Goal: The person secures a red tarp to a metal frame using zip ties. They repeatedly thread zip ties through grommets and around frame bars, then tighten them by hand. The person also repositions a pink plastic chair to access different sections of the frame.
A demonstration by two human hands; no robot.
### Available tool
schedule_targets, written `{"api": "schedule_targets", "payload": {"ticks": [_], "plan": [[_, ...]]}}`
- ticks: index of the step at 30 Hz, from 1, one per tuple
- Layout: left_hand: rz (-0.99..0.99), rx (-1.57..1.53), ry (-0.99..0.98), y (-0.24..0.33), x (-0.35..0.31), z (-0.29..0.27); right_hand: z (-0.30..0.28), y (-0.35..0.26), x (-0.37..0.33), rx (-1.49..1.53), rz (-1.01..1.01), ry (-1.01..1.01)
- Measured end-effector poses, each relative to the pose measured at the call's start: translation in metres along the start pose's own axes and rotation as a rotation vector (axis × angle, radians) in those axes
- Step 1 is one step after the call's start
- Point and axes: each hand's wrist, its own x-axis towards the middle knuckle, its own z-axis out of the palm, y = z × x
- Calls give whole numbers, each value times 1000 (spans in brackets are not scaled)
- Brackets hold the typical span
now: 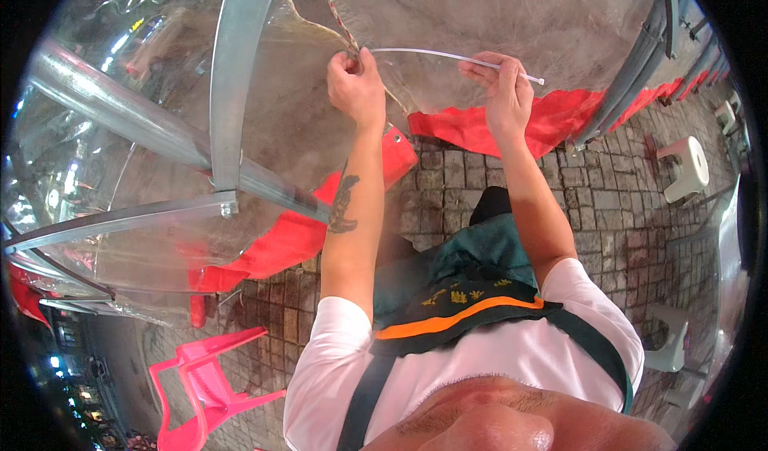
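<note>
My left hand (356, 83) is raised and closed on one end of a thin white strip, like a cable tie (448, 56), where a frayed rope (320, 15) meets the clear plastic sheet (496, 11). My right hand (504, 87) pinches the same strip farther right, its tip sticking out past my fingers. The strip runs nearly level between both hands. Both forearms reach up from my white-sleeved shoulders, over a dark green apron with an orange band.
Grey metal frame bars (232, 75) cross on the left under the clear sheet. A red fabric edge (560, 119) hangs along the sheet's bottom. Below lie brick paving (608, 203), a pink plastic chair (208, 387) and white stools (688, 167).
</note>
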Motion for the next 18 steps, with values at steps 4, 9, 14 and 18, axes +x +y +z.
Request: {"api": "schedule_targets", "payload": {"ticks": [4,9,14,18], "plan": [[-6,29,6,-1,-3,-2,3,-3,-10,31,-4,-2],[-23,14,16,1,-6,-4,7,-8,-14,34,-56,-28],[-43,18,0,4,-7,-5,2,-15,-22,-11,-61,1],[-19,14,2,6,-9,-8,-15,-30,-20,-439,-116,-39]]}}
